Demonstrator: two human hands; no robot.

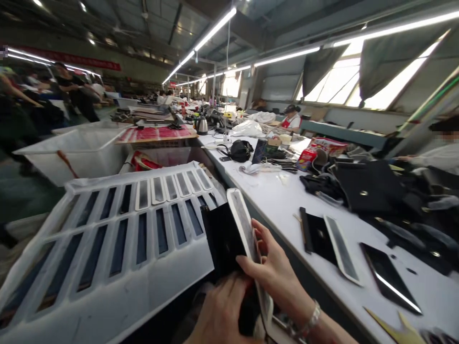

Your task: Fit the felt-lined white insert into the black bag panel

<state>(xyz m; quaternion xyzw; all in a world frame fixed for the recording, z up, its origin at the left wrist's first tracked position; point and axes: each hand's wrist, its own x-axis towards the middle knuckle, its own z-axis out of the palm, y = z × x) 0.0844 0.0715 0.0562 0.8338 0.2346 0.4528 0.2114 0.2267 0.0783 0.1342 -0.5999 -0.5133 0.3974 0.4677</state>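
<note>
Near, low centre: the right hand point(276, 272) pinches a long white strip point(247, 234) by its edges, thumb behind, fingers curled over its face; the left hand point(222, 310) grips a black leather piece point(222, 239) from below; the strip looks thin, light, fairly stiff, best held near mid-length; its long axis runs near-right to far-left, tip pointing far; left, a slotted white tray point(107, 267); right, a table point(287, 200).

slotted white tray point(107, 239) | kettle point(202, 125) | black bag point(369, 184) | white bin point(77, 150)
</note>
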